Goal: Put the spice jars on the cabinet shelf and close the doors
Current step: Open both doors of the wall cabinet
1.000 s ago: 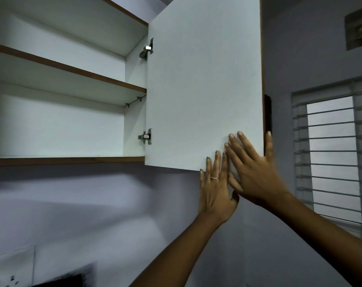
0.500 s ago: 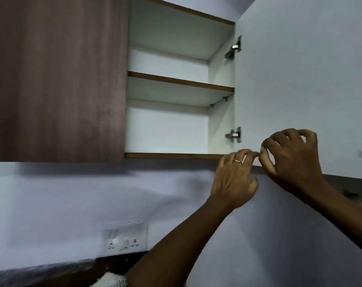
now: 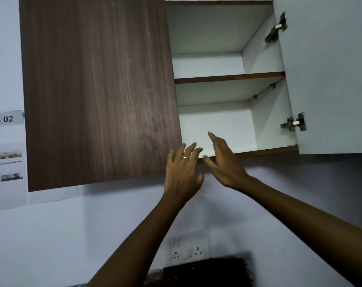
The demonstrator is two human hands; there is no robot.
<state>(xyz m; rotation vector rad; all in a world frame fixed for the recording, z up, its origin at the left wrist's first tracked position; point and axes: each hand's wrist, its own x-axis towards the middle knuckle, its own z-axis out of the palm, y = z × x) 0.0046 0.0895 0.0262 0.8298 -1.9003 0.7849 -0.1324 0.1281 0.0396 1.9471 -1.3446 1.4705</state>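
Both hands, the left hand [image 3: 182,175] and right hand [image 3: 223,160], are spread and hold nothing, near the brown door [image 3: 99,94] edge. No spice jars show. Hooking fingers under that edge should open it.

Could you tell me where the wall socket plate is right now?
In the head view, the wall socket plate sits low on the wall, centre frame, below the open cabinet and just above a dark object.
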